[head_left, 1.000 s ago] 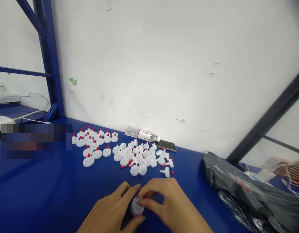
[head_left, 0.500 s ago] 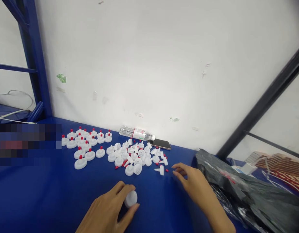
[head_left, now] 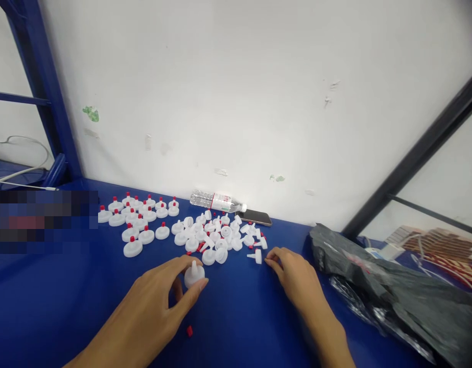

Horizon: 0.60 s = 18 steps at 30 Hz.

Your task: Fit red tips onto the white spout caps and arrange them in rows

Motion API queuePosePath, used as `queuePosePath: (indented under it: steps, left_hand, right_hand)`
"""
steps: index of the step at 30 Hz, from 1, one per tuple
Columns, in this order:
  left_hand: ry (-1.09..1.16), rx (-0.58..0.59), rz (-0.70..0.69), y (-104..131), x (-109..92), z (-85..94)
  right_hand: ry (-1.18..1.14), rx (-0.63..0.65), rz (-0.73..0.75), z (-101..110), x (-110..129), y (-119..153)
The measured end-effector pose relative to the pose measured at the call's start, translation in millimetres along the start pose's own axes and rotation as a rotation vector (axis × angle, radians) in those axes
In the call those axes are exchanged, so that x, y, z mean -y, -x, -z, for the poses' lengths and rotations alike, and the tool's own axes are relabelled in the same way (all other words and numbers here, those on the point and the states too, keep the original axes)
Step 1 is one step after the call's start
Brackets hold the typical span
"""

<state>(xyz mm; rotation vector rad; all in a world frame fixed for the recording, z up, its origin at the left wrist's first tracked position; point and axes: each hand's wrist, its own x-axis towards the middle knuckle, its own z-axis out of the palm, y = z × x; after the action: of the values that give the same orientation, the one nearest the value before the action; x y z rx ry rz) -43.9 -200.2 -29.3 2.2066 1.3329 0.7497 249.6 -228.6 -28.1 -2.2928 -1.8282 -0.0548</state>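
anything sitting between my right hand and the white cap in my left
Yes: a loose white piece lies on its side next to the fingertips of your right hand, roughly on the straight line to the held cap in your left hand. Past it, that line crosses blue tabletop.

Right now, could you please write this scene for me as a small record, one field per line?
Left hand: holds a white cap, nozzle up and bare
Right hand: beside a side-lying cap; anything in its fingertips cannot be told
Near left wrist: loose red tip
Left group: upright capped pieces, red on top
Middle: mixed pile of white caps and red tips
Back: bottle on its side, phone near its neck
Right: grey bag
Surface: blue table
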Motion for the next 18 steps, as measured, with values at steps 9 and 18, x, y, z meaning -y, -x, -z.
queuePosePath:
  steps: [9,18]
  left_hand:
    - [0.035,-0.091,-0.148,1,6,-9.8]
    - [-0.069,-0.244,-0.402,6,0,-21.3]
  right_hand:
    - [-0.643,-0.233,-0.111,8,-10,3]
    - [-1.11,-0.006,0.052,21,66,23]
